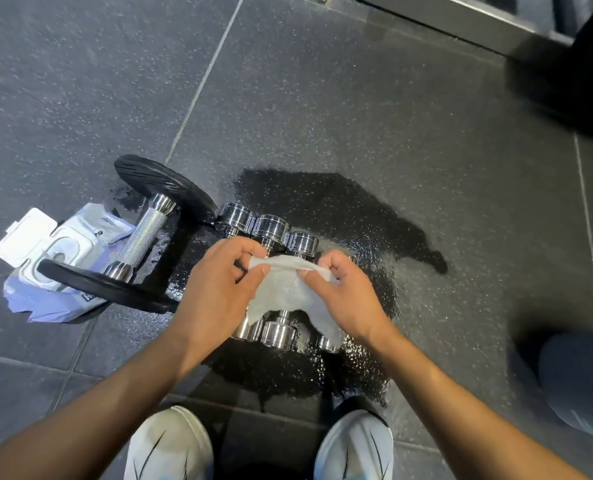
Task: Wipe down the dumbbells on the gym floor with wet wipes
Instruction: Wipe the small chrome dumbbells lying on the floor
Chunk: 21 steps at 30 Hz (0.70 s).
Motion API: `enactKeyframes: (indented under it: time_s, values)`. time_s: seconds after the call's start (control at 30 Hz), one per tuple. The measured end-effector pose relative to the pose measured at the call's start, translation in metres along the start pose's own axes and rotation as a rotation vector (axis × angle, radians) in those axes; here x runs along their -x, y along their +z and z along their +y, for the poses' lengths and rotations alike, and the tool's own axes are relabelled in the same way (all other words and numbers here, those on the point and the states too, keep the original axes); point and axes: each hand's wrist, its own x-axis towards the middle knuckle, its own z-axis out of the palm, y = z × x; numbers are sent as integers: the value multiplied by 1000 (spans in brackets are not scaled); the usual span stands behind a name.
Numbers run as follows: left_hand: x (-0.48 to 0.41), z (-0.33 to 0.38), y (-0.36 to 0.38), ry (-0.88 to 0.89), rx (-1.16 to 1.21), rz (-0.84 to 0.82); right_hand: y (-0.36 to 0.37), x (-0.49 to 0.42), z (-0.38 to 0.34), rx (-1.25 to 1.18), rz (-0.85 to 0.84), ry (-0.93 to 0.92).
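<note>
Speckled rubber floor (357, 98) wet around chrome dumbbells (271, 226); both hands' fingers (253, 270) pinch wet wipe (288, 289).

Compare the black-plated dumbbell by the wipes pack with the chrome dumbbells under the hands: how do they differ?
The black-plated dumbbell has wide, flat black end plates and a long knurled handle; the chrome dumbbells have small shiny cylindrical heads. It lies alone, angled, against the wipes pack; they sit side by side in a row. It is uncovered; a wet wipe held by both hands hangs over them. All rest on the wet floor.
</note>
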Motion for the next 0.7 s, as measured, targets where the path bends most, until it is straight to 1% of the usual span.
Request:
enactKeyframes:
  time_s: [0.07,0.13,0.17,0.2,0.23,0.3,0.33,0.37,0.4,0.47,0.53,0.6,0.67,0.7]
  values:
    - [-1,-3,-1,7,10,26,1,0,1,51,131,-67]
    - [-1,-4,0,14,-12,50,1,-1,0,51,267,-219]
    - [-1,-3,1,18,-20,51,2,-4,3,99,288,-315]
    - [0,-3,2,23,-31,39,3,-6,7,186,252,-397]
    - [0,-5,4,31,-55,15,5,-8,13,291,170,-461]
    - [1,-11,6,41,-144,-60,12,-10,28,502,-68,-527]
    - [3,-14,6,54,-186,-103,16,-10,36,567,-166,-551]
    - [5,-18,8,73,-228,-152,20,-9,44,598,-229,-568]
    - [8,-20,9,94,-279,-203,23,-8,47,589,-253,-572]
    - [16,-21,13,138,-386,-296,31,-4,48,487,-209,-499]
    - [24,-23,19,197,-473,-351,39,-5,46,453,-95,-385]
    - [30,-24,24,305,-579,-360,46,-12,44,444,6,-225]
    - [35,-24,29,390,-679,-395,51,-22,40,306,76,-34]
    - [37,-26,33,418,-736,-412,53,-27,37,222,121,31]
